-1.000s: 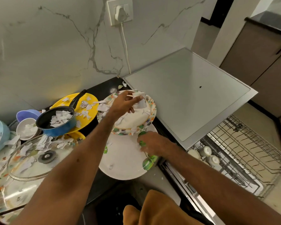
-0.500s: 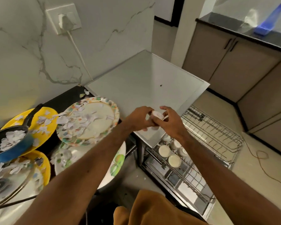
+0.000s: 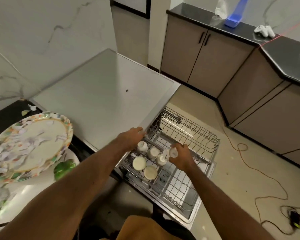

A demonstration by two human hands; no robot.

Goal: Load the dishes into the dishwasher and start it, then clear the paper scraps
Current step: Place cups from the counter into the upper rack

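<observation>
The right hand (image 3: 181,157) grips a small cup (image 3: 173,152) over the rack (image 3: 197,134); the left hand (image 3: 129,139) hangs left, fingers loose, empty. Between them stand upturned cups (image 3: 152,152).

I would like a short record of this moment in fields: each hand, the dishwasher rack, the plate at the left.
left hand: above the rack's left edge, nothing visible in it
right hand: grips a small white cup over the rack
dishwasher rack: pulled out, several white cups upside down inside
floral plate: at far left, strewn with paper scraps
</observation>
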